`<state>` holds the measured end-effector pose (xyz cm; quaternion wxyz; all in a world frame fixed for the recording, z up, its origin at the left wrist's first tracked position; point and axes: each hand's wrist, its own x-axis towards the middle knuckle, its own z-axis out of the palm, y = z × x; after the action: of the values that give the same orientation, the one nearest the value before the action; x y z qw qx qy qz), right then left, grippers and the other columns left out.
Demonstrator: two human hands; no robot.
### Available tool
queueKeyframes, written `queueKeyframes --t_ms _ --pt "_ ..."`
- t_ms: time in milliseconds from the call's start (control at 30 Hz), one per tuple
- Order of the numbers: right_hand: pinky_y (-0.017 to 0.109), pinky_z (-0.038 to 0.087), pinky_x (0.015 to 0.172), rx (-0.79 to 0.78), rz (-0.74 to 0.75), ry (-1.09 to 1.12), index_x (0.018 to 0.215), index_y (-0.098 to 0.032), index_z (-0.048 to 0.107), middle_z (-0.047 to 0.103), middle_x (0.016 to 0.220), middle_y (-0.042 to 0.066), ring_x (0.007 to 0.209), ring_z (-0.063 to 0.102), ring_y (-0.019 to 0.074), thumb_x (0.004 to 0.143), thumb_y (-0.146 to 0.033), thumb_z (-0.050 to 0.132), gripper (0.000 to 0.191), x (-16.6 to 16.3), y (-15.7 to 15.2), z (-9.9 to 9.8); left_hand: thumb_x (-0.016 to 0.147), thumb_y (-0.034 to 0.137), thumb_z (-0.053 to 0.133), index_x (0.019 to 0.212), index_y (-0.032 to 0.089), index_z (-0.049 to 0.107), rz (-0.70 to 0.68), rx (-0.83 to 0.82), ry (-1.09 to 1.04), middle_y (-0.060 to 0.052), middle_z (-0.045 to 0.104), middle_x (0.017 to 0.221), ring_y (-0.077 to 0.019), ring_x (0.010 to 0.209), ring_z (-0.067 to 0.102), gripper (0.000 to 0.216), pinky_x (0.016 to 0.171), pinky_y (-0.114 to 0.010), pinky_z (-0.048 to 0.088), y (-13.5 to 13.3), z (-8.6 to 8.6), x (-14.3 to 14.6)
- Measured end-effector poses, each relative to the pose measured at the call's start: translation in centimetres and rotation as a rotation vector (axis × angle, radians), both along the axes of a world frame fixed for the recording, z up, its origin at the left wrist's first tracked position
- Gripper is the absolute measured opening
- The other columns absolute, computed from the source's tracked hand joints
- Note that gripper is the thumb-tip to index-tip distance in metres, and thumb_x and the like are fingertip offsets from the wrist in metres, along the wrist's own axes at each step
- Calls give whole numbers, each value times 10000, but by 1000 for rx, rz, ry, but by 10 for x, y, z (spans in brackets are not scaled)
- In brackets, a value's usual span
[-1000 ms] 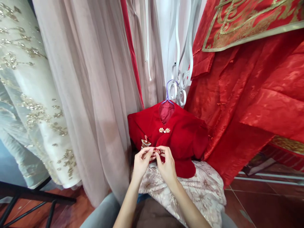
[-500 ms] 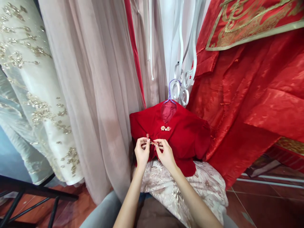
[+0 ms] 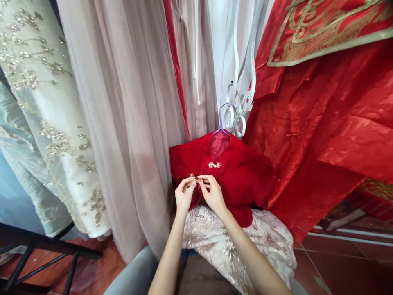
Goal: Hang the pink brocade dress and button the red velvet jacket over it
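A red velvet jacket (image 3: 236, 180) hangs on a purple hanger (image 3: 220, 119) in front of me. At its chest a flower-shaped beaded clasp (image 3: 214, 165) joins the two front edges. Lower down, my right hand (image 3: 212, 194) pinches a second beaded flower clasp (image 3: 199, 180) between thumb and fingertips. My left hand (image 3: 184, 196) is closed at the same spot, its fingertips on the left part of that clasp, almost touching those of the right. Another small beaded piece shows just above the left fingertips. My fingers hide how the clasp's parts meet.
Pale patterned fabric (image 3: 267, 246) lies over my lap under the jacket. Long dusty-pink drapes (image 3: 123, 123) and a cream gown with gold beading (image 3: 70, 164) hang on the left. Red satin garments (image 3: 307, 143) hang on the right. A white scrolled metal stand (image 3: 240, 125) rises behind the jacket.
My two hands have come closer together, and the clasp parts between the fingertips now sit nearer each other. The fingertips are slightly higher on the jacket. The view has shifted a little.
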<state>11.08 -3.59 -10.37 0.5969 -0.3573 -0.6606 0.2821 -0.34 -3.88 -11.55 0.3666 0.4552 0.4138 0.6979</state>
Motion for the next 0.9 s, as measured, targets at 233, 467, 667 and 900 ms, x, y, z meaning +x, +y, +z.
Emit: queueKeyframes --t_ms 233,467,667,900 --pt "297 587 724 20 -20 27 985 -202 616 599 965 60 865 629 156 860 -238 506 170 -2 0 -3 640 302 753 850 132 655 -11 15 22 -68 705 868 -171 813 674 287 785 -313 545 -2 2 2" --pt "318 585 781 30 -21 28 967 -205 644 607 956 55 873 636 157 844 -221 539 162 -1 2 0 649 293 749 883 121 686 -35 -5 2 -97 725 908 -191 848 685 297 847 -351 536 -2 -1 0" --pt "307 584 783 2 11 50 925 -196 669 615 932 51 858 640 154 832 -233 561 147 0 2 0 655 275 744 893 116 706 -66 -55 -6 -92 736 893 -188 834 689 289 861 -351 531 -1 -1 -5" --pt "306 591 778 -39 14 68 938 -203 660 610 950 54 884 636 159 821 -260 572 157 2 2 0 636 262 735 860 118 727 -105 -99 15 -82 745 839 -184 763 693 267 806 -332 551 2 3 -9"
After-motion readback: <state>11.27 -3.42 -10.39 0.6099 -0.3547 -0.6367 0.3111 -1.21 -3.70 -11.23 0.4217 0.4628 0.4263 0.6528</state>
